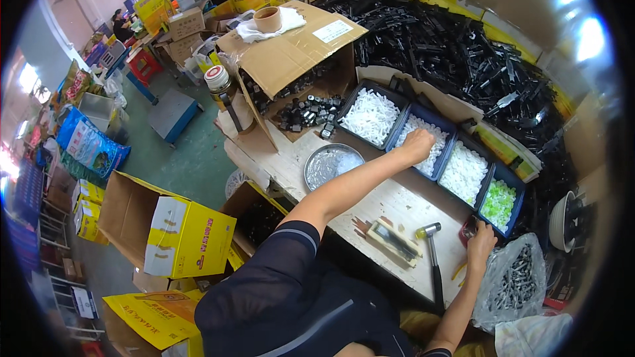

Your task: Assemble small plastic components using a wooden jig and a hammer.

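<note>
My left hand (418, 147), its arm stretched across the bench, dips into a blue bin (442, 173) of small white plastic pieces (411, 128). Its fingers are drawn together, and what they grip is hidden. My right hand (481, 246) is at a small red dish (467, 228) beside the bin of green and white pieces (498, 202); its fingertips are curled in, and I cannot make out what they hold. Between the hands lie a pale rectangular fixture block (395, 242) and a hammer (433, 258) with a black handle.
More bins of white pieces (370, 116) flank the left hand. A round metal tray (317, 170) lies under my left forearm. Black metal parts (423, 33) heap behind the bins. A clear bag of metal pieces (519, 284) sits at right, an open carton (297, 43) at back left.
</note>
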`<state>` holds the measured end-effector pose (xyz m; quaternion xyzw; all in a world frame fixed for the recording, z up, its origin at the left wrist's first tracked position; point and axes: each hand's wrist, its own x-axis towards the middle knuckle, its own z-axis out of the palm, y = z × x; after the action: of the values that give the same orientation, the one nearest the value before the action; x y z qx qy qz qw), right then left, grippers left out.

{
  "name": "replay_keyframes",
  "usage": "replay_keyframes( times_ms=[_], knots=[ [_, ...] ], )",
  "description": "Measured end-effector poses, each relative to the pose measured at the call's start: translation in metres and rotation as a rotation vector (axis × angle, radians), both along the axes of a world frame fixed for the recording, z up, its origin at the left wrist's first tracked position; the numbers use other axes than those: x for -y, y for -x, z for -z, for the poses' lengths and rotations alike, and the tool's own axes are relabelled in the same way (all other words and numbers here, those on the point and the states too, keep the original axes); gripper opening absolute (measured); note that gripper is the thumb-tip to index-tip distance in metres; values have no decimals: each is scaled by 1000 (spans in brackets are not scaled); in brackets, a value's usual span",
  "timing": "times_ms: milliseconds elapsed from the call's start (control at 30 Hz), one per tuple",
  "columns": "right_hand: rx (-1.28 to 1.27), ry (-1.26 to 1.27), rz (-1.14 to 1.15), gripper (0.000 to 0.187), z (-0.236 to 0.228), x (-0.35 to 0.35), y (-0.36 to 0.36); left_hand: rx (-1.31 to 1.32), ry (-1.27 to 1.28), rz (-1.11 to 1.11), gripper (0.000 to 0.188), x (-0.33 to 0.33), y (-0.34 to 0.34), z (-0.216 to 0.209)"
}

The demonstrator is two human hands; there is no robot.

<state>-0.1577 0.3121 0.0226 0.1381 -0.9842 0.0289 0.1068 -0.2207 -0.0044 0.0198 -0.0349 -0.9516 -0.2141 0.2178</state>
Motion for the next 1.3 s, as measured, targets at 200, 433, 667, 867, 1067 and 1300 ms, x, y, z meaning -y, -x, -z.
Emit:
replay_keyframes(
  times_ms=[200,433,667,867,1067,1300],
  knots=[
    [2,594,-166,14,-7,-7,-10,-97,-507,133,14,11,-16,-14],
    [444,1124,-205,5,-48,55,-55,570,-1645,502,20,-22,-135,-45],
    [670,1304,-408,7,-42,101,-76,592,-1729,426,16,-30,-194,-19],
    [707,1185,-432,6,-36,113,-85,557,-1649,427,23,-31,-203,-13],
    [607,1110,-501,5,-37,118,-92,528,-1635,398,31,-34,-209,-16],
    [524,1092,-511,6,-29,126,-99,441,-1633,359,31,-36,-212,-6]
  ],
)
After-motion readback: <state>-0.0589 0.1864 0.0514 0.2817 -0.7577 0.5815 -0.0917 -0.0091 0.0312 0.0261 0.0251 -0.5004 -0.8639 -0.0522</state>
